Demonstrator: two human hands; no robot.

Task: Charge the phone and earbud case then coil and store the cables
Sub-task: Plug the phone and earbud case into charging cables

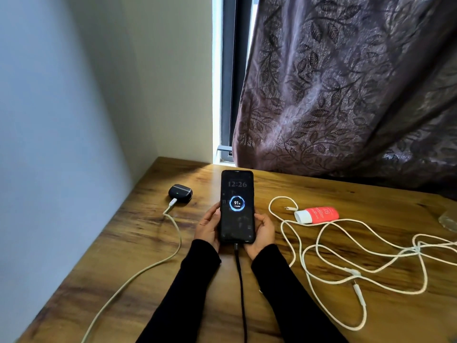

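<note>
A black phone [237, 206] is held upright over the wooden table [138, 243], its screen lit with a charging ring reading 91%. My left hand [209, 227] grips its left edge and my right hand [262, 233] its right edge. A black cable [241, 288] is plugged into the phone's bottom and runs down toward me. At the left, a black earbud case [180, 192] with a small green light lies on the table, with a white cable [148, 267] plugged into it. Loose white cables [346, 256] lie tangled on the right.
A red tube with a white cap [317, 214] lies among the loose cables. A clear object [448, 220] sits at the right edge. A patterned curtain [346, 82] hangs over the table's back. A wall borders the table's left side.
</note>
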